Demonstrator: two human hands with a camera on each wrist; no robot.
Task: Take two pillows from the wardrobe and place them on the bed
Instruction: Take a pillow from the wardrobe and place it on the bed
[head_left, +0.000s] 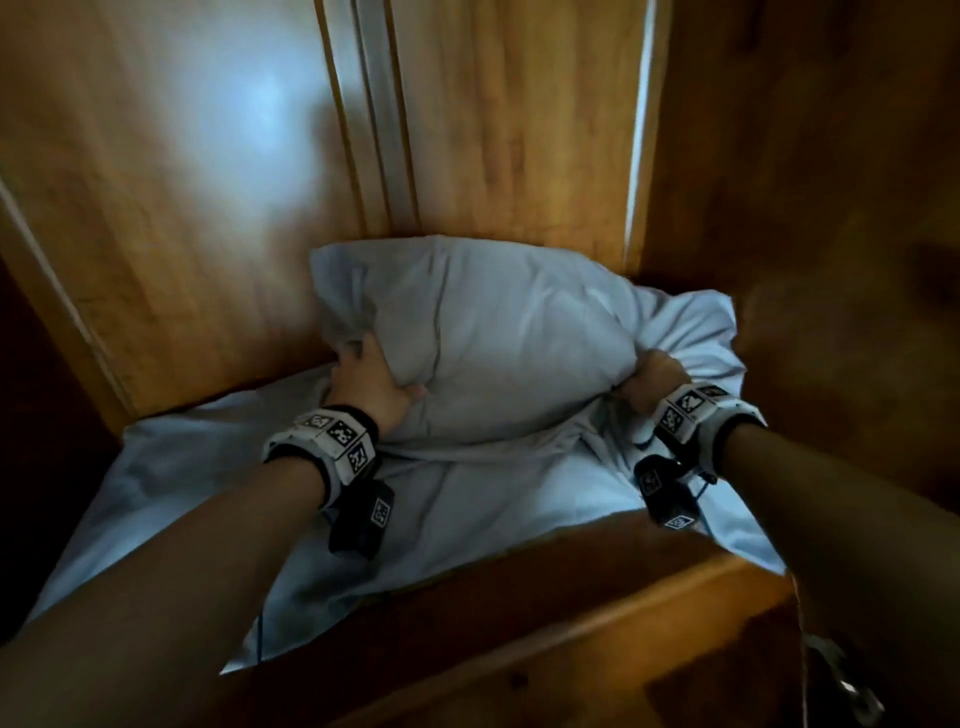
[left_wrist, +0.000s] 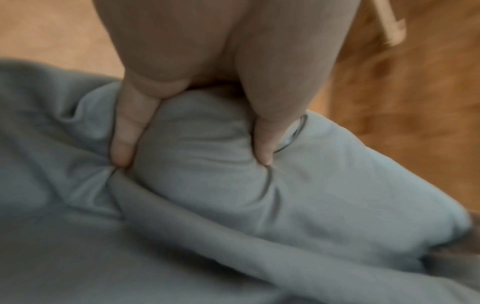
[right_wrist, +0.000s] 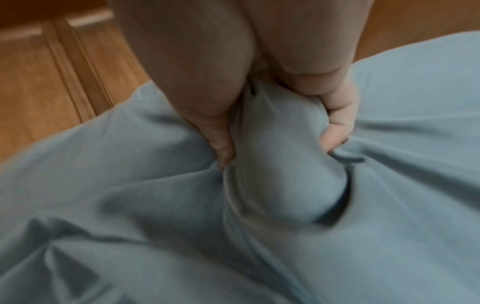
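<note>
Two hands grab a pillow

The left hand (head_left: 363, 384) and right hand (head_left: 652, 384) both squeeze the top pillow (head_left: 493, 338), held between them in the wardrobe (head_left: 182, 208), over another pillow (head_left: 156, 483).

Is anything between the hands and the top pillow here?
No. The left hand and right hand both grip the top pillow directly, fingers dug into its fabric. It lies on a second pillow.

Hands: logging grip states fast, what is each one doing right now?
Left hand: grips the upper pillow at its left edge.
Right hand: grips the same pillow's right edge.
</note>
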